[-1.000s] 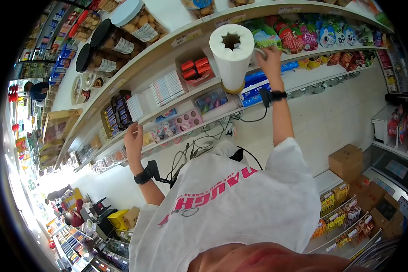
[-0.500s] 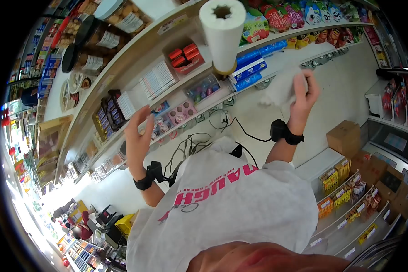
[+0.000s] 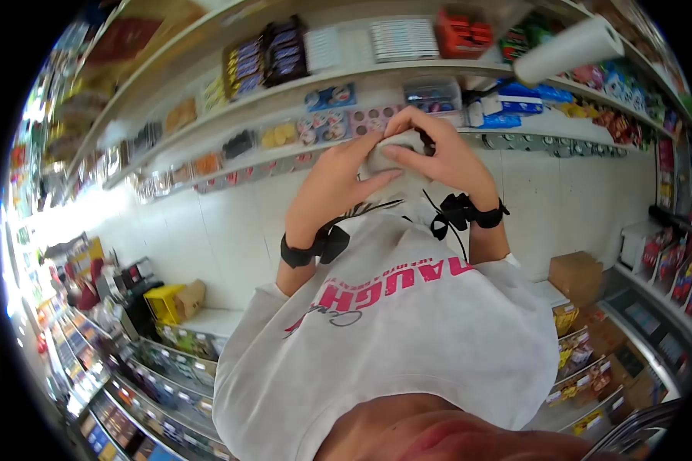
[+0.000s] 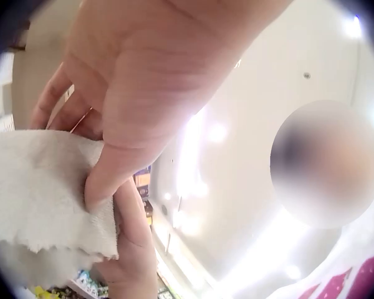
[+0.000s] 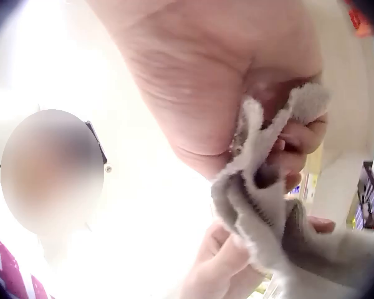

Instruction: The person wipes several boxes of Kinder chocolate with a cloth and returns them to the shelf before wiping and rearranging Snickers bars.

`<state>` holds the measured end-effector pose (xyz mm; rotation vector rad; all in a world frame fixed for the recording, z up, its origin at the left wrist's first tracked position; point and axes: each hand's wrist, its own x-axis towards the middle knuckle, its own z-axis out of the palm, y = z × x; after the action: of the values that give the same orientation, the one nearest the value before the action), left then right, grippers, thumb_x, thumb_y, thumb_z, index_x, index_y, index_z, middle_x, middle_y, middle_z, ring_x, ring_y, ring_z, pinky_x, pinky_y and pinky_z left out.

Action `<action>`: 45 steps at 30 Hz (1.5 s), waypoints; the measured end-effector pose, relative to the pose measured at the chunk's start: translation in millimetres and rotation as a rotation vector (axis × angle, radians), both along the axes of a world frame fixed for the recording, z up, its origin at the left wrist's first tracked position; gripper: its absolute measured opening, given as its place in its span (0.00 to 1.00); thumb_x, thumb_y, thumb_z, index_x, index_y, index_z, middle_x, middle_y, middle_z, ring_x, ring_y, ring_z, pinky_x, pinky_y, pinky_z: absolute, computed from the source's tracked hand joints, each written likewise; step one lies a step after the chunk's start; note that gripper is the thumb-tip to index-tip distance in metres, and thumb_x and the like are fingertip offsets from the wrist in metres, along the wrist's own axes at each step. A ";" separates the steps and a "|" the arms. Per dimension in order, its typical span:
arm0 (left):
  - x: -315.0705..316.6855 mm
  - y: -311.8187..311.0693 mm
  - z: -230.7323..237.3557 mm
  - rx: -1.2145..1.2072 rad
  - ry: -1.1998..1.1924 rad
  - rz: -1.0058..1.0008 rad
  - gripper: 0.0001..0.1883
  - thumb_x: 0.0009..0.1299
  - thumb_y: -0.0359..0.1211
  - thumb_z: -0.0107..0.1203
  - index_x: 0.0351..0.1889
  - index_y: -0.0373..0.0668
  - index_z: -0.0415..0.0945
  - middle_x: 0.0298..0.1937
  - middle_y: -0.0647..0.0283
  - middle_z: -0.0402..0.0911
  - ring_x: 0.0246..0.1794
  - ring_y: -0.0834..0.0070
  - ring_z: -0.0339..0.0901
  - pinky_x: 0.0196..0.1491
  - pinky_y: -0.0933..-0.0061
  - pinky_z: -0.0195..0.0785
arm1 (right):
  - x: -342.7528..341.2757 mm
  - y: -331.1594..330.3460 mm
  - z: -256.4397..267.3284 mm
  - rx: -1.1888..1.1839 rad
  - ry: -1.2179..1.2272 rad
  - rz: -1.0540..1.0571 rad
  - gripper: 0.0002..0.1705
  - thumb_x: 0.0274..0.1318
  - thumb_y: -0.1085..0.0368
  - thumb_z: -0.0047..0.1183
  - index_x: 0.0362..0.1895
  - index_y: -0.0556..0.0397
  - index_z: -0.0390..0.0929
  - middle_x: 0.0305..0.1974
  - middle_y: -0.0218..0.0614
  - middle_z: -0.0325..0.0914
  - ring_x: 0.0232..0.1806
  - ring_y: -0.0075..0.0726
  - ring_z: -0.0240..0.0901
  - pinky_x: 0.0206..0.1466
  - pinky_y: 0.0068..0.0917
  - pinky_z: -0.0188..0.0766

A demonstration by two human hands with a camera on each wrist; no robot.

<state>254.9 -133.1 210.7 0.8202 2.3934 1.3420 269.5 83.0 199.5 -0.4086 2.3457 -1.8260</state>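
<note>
In front of the person's chest, both hands hold a greyish-white cloth with a fuzzy surface. The left hand pinches one side of it, its thumb pressing on the cloth's face in the left wrist view, where the cloth hangs as a flat piece with an uneven lower edge. From the other side the right hand grips it with curled fingers. The right wrist view shows the cloth bunched in several folds under that hand, with the left hand's fingers below.
Shelves ahead carry boxed chocolate bars, white packs and a red box. A white roll stands at the right. Behind the right arm are a cardboard box and snack racks. Black cables run from the wrist cameras.
The right hand has brought the cloth from the shelf beside the white roll to the chest. The left hand has left the shelf's front and taken hold too. The head view has swung left.
</note>
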 end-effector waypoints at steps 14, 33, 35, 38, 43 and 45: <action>31.8 -138.0 -5.3 0.249 0.214 0.278 0.49 0.58 0.41 0.76 0.76 0.42 0.61 0.67 0.53 0.73 0.60 0.62 0.74 0.60 0.64 0.69 | 4.2 -161.5 -3.2 -0.225 -0.109 -0.240 0.14 0.62 0.63 0.65 0.47 0.55 0.80 0.38 0.20 0.79 0.29 0.08 0.65 0.29 0.14 0.60; -39.9 -77.4 15.6 0.291 -0.333 0.276 0.25 0.83 0.44 0.41 0.69 0.36 0.70 0.57 0.58 0.80 0.58 0.72 0.72 0.63 0.72 0.61 | -57.4 -95.5 -2.1 -0.490 -0.138 -0.151 0.12 0.66 0.69 0.60 0.51 0.57 0.77 0.37 0.24 0.76 0.37 0.16 0.72 0.40 0.18 0.69; -47.9 -76.7 15.5 0.119 -0.442 0.339 0.26 0.82 0.45 0.41 0.65 0.35 0.75 0.56 0.58 0.80 0.57 0.73 0.72 0.62 0.72 0.61 | -65.5 -85.4 -5.5 -0.528 -0.091 -0.153 0.12 0.66 0.70 0.59 0.52 0.56 0.76 0.37 0.24 0.75 0.36 0.15 0.70 0.39 0.17 0.67; -54.6 -72.6 -18.6 0.306 -0.205 0.509 0.23 0.81 0.47 0.45 0.52 0.35 0.78 0.42 0.67 0.77 0.43 0.76 0.71 0.48 0.74 0.65 | -74.7 -74.5 -9.4 -0.532 -0.043 -0.192 0.11 0.67 0.71 0.58 0.52 0.54 0.77 0.36 0.23 0.75 0.35 0.14 0.67 0.39 0.15 0.64; -69.0 -76.0 8.5 0.231 -0.368 0.605 0.21 0.82 0.45 0.47 0.51 0.36 0.81 0.33 0.70 0.79 0.32 0.83 0.71 0.34 0.78 0.66 | -84.8 -65.7 -19.5 -0.431 -0.062 -0.058 0.11 0.68 0.72 0.56 0.52 0.54 0.79 0.38 0.22 0.74 0.39 0.13 0.66 0.42 0.14 0.62; -78.5 -79.7 1.6 0.206 -0.264 0.562 0.19 0.81 0.43 0.49 0.50 0.36 0.81 0.32 0.71 0.78 0.31 0.85 0.70 0.31 0.79 0.64 | -85.9 -72.8 -14.4 -0.387 -0.050 -0.060 0.11 0.67 0.72 0.56 0.52 0.54 0.80 0.38 0.22 0.74 0.39 0.13 0.67 0.42 0.13 0.62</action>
<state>176.4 -212.8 212.3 -0.0181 2.3818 1.7872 183.6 10.2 185.1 -0.3321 1.9876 -2.2936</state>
